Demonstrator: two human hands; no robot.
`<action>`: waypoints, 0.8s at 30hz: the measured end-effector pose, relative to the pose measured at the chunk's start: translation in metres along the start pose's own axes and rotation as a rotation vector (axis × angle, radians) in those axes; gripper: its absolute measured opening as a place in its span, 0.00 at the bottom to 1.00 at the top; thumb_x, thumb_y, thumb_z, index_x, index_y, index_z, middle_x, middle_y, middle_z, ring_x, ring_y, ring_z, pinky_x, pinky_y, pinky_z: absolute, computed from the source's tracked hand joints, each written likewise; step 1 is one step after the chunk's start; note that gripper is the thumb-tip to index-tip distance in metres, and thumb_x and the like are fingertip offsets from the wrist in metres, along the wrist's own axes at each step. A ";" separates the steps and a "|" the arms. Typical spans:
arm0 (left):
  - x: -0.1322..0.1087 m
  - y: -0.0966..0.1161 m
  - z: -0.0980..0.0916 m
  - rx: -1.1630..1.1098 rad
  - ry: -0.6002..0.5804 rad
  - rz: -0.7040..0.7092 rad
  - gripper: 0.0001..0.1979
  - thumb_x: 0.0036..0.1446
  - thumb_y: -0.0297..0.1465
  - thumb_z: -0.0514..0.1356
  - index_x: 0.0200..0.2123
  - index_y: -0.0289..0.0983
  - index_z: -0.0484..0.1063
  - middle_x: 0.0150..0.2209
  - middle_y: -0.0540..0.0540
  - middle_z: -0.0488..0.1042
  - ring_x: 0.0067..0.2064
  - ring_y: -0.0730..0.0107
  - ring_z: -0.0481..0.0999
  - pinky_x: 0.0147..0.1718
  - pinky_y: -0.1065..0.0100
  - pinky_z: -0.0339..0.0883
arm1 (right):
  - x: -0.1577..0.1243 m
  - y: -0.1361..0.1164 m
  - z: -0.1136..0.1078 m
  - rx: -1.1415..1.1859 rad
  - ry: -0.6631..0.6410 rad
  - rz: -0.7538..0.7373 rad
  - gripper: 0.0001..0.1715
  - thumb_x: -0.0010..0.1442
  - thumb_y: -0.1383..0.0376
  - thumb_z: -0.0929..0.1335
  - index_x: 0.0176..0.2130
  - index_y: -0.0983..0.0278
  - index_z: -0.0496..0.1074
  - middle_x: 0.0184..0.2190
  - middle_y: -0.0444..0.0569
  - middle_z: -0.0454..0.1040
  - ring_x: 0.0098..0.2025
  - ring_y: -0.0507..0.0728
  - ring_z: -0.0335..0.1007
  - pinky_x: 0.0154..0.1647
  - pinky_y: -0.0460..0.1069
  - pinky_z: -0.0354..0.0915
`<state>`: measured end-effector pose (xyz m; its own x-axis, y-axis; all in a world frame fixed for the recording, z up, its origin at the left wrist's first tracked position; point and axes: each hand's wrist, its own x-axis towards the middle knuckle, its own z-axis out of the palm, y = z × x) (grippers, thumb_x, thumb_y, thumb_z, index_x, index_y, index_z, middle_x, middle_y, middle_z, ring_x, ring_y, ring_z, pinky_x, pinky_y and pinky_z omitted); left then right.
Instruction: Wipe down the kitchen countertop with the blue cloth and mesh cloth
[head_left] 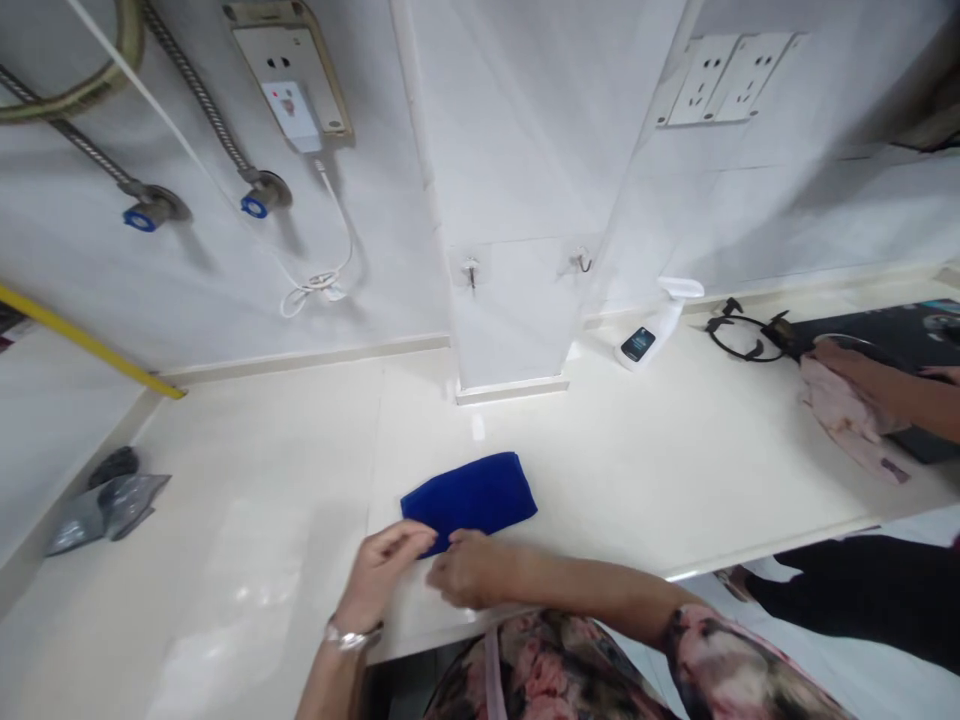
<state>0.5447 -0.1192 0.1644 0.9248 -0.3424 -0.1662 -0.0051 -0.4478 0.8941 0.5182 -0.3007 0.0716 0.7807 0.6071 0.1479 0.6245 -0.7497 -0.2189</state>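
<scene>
A folded blue cloth [474, 492] lies flat on the white counter, close to its front edge. My left hand [384, 562], with a silver watch on the wrist, is at the cloth's near left corner. Its thumb and fingertips are pinched together over that corner. My right hand [474, 572] is closed at the cloth's near edge, its fingers curled towards my left hand. It covers part of that edge and looks slightly blurred. What lies inside the right fingers is hidden.
A white spray bottle [654, 325] stands by the wall. To the right are a black ring stand [746, 338], a dark stove top [877, 325] and another person's hand on a pink cloth [844, 400]. Grey plastic bags [112, 508] lie left. A white pillar [517, 310] juts out ahead.
</scene>
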 end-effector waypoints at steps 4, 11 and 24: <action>-0.011 -0.045 -0.027 0.040 0.243 -0.194 0.31 0.54 0.55 0.58 0.51 0.39 0.75 0.40 0.44 0.82 0.44 0.61 0.81 0.49 0.59 0.76 | -0.049 0.081 -0.016 0.310 0.214 0.372 0.21 0.68 0.67 0.59 0.55 0.62 0.73 0.48 0.51 0.80 0.44 0.55 0.78 0.46 0.50 0.74; 0.009 -0.091 0.019 0.323 0.201 -0.323 0.34 0.56 0.51 0.54 0.59 0.37 0.68 0.55 0.33 0.76 0.47 0.52 0.80 0.51 0.47 0.74 | -0.082 0.127 0.011 0.206 0.400 0.804 0.22 0.66 0.65 0.62 0.57 0.65 0.70 0.47 0.59 0.78 0.47 0.65 0.74 0.49 0.60 0.72; 0.027 -0.125 0.029 0.363 0.277 -0.136 0.40 0.53 0.54 0.56 0.62 0.35 0.64 0.47 0.41 0.71 0.35 0.64 0.74 0.41 0.55 0.77 | -0.108 0.056 0.039 0.432 0.267 0.399 0.15 0.57 0.71 0.70 0.44 0.59 0.78 0.46 0.49 0.76 0.49 0.60 0.71 0.49 0.55 0.65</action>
<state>0.5597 -0.0962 0.0357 0.9927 -0.0492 -0.1105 0.0364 -0.7499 0.6606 0.4683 -0.3983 0.0055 0.9644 0.1759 0.1977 0.2638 -0.6972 -0.6666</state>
